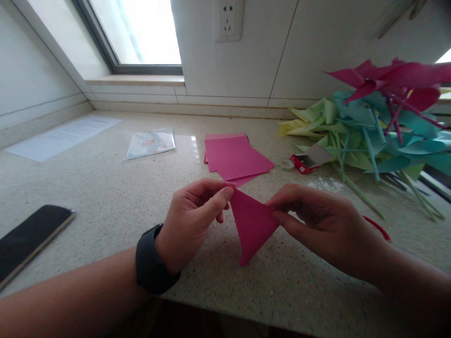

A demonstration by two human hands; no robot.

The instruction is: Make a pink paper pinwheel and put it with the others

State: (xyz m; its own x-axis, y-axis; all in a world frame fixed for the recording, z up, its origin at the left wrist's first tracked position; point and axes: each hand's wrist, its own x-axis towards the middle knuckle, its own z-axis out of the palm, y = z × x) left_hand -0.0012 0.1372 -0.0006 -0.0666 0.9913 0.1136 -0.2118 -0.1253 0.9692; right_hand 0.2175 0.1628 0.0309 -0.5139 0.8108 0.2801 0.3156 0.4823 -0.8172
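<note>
A pink sheet folded into a triangle (252, 225) is held just above the speckled counter (116, 197), its point hanging down. My left hand (192, 220), with a dark watch on the wrist, pinches its upper left corner. My right hand (317, 220) pinches the right corner between thumb and fingers. Both hands are closed on the paper. A stack of flat pink sheets (234, 157) lies on the counter just behind the hands.
A heap of paper pinwheels on straws (373, 126), pink, teal and yellow-green, fills the right side. Near it sit a small red box (305, 163) and a tape roll (286, 164). A phone (28, 237) lies at left, a plastic sleeve (151, 142) and a printed sheet (63, 136) farther back.
</note>
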